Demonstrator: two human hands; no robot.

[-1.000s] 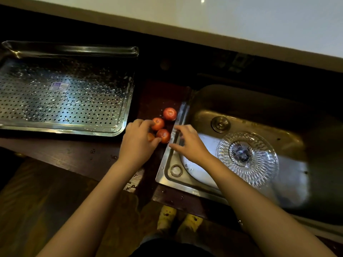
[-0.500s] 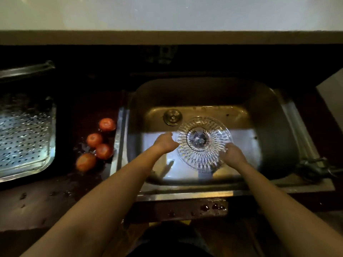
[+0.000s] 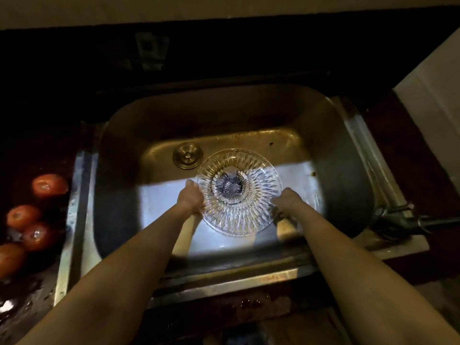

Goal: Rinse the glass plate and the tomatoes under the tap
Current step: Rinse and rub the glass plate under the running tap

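clear ribbed round glass plate (image 3: 238,192) held over the stainless steel sink (image 3: 348,175) basin | left hand (image 3: 191,199) and right hand (image 3: 286,199) clamped on opposite rims, likely for balance | four red tomatoes (image 3: 49,184) left on the dark wet counter (image 3: 27,295) beside the sink, apparently awaiting rinsing | tap (image 3: 398,217) at right, no water seen

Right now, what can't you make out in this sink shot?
- Tap: dark at the sink's right rim; spout and any running water unclear.
- Lowest tomato: cut off by the left edge.
- Fingers of left hand and right hand: hidden at the plate rim.
- Back counter: too dark.
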